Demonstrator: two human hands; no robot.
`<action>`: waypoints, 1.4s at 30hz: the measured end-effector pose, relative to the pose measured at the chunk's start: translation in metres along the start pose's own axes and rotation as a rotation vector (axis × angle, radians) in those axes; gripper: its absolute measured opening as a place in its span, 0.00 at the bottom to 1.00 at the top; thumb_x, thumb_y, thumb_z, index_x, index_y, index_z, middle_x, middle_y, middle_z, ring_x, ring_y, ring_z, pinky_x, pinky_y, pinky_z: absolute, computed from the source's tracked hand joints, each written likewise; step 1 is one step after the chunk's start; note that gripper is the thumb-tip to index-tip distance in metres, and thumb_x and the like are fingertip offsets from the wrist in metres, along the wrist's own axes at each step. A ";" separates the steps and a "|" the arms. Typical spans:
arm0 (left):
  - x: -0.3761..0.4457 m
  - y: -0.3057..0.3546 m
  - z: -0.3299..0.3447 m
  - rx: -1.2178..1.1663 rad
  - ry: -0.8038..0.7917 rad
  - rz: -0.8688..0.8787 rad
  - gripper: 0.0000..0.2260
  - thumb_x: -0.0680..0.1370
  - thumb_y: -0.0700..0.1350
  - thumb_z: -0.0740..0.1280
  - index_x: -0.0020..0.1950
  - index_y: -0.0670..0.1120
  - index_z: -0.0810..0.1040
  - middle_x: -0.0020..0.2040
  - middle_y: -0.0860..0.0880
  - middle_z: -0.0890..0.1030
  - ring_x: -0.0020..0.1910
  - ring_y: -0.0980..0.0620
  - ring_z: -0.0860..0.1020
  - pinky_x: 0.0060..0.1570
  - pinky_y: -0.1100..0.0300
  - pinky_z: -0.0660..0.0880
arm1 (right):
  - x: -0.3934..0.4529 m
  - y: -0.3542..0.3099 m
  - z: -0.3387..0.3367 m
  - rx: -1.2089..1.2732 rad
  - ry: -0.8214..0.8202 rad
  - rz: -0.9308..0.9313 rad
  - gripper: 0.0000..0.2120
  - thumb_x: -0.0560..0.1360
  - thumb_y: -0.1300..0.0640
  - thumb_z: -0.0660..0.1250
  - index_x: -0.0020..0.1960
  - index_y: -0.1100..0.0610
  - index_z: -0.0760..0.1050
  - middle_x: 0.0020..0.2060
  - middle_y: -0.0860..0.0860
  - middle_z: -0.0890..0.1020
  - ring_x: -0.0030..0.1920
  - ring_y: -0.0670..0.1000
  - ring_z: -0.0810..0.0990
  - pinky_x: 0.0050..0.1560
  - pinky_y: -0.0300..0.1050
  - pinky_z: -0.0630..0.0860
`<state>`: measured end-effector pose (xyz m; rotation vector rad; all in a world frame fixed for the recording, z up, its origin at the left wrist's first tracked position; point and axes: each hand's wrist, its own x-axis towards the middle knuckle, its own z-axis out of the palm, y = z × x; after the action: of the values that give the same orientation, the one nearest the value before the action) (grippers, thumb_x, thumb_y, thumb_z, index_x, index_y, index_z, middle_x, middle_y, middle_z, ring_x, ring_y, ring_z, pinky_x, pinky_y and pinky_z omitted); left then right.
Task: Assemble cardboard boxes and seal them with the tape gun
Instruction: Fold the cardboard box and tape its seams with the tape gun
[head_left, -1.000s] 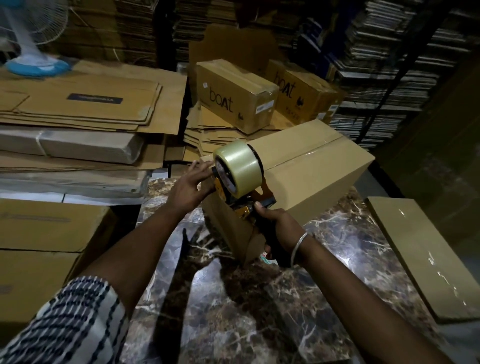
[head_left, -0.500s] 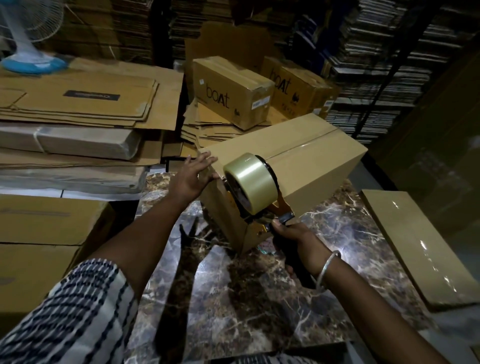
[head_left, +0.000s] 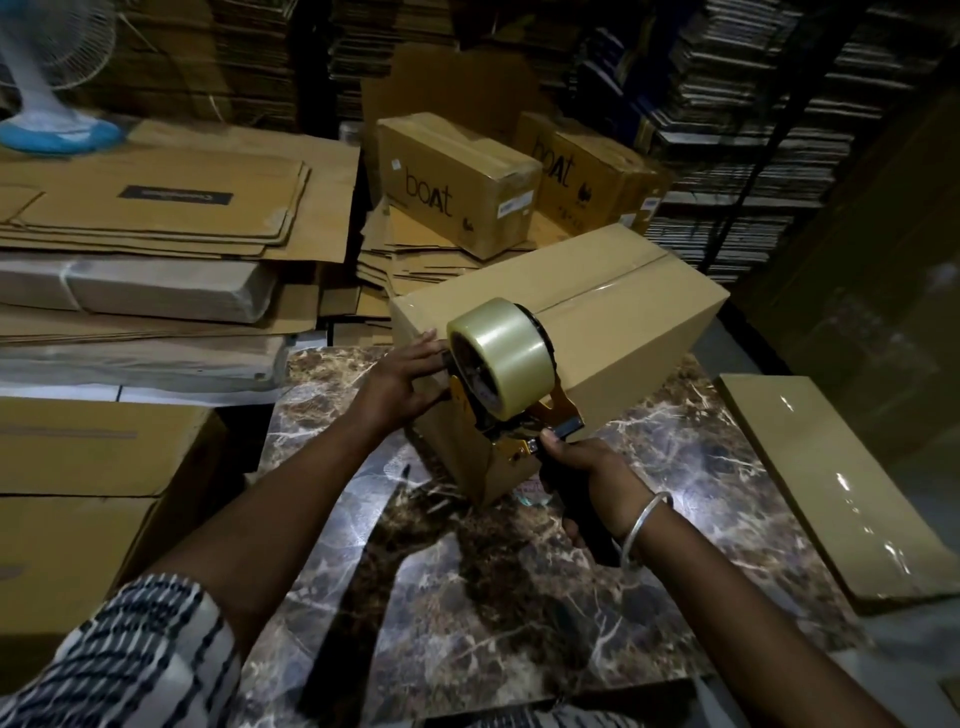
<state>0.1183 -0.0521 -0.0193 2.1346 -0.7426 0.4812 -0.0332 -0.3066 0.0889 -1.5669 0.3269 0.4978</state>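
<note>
Marble tabletop (head_left: 498, 613) shows bare surface in front of the cardboard box (head_left: 613, 332), between the two forearms and out to the near edge. Right side blocked by a flat wrapped cardboard bundle (head_left: 831, 488) lying along the table edge, with a strip of bare marble between it and the box. Left blocked by stacked cartons (head_left: 78, 467) and flattened cardboard sheets (head_left: 171, 218); behind the box stand printed boxes (head_left: 457, 182), near it.

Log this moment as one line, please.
step: taping box end | right hand: grips tape gun | left hand: steadies box | top seam: taped
</note>
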 end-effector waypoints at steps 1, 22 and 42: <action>0.001 0.000 0.000 0.012 -0.005 -0.011 0.27 0.69 0.40 0.80 0.66 0.50 0.78 0.68 0.78 0.65 0.74 0.50 0.67 0.72 0.62 0.64 | 0.001 -0.001 0.000 -0.003 -0.002 -0.001 0.21 0.78 0.46 0.66 0.35 0.61 0.73 0.22 0.52 0.71 0.19 0.54 0.62 0.23 0.42 0.61; 0.055 0.025 0.009 0.182 -0.089 -0.307 0.21 0.74 0.44 0.75 0.67 0.48 0.80 0.72 0.51 0.74 0.76 0.52 0.66 0.66 0.57 0.69 | 0.022 0.010 -0.034 -0.018 -0.008 -0.223 0.35 0.70 0.41 0.70 0.50 0.75 0.71 0.30 0.60 0.70 0.17 0.54 0.62 0.24 0.50 0.59; 0.038 0.029 0.039 0.064 -0.266 -0.042 0.25 0.75 0.57 0.68 0.71 0.50 0.76 0.73 0.51 0.73 0.77 0.42 0.61 0.71 0.36 0.61 | 0.022 0.069 -0.066 0.236 -0.099 -0.243 0.32 0.60 0.37 0.80 0.37 0.66 0.75 0.26 0.56 0.74 0.17 0.50 0.66 0.20 0.38 0.64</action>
<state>0.1315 -0.1109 -0.0049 2.2962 -0.8357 0.2023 -0.0417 -0.3743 0.0185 -1.3265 0.1119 0.3328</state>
